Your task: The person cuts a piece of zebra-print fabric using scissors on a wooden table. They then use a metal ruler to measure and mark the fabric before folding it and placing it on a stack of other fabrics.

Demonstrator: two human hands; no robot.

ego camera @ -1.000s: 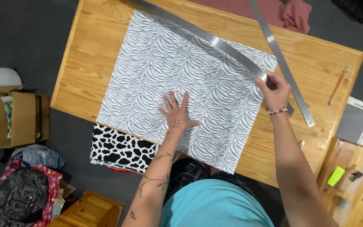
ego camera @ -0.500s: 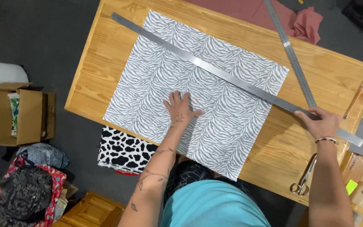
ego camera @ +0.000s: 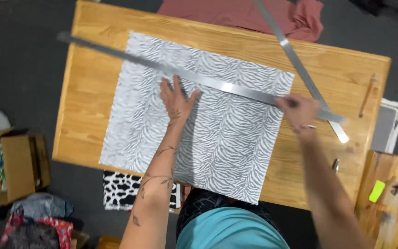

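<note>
A zebra-striped grey and white fabric sheet [ego camera: 226,133] lies flat on a wooden table [ego camera: 88,87]. A long metal ruler [ego camera: 116,51] lies across its upper part, running from the table's left edge down to the right. My left hand [ego camera: 176,97] is spread flat on the fabric, fingertips just below the ruler. My right hand [ego camera: 299,110] grips the ruler near its right end, just past the fabric's right edge.
A second metal ruler [ego camera: 300,69] lies diagonally at the table's right. A pencil [ego camera: 367,94] rests near the right edge. Pink cloth [ego camera: 254,14] hangs at the far side. A cow-print cloth [ego camera: 125,191], a cardboard box [ego camera: 14,166] and a side table [ego camera: 392,198] surround me.
The long ruler has shifted left and down over the fabric. My right hand slid inward along it toward the fabric's edge. My left hand moved up to just below the ruler.
</note>
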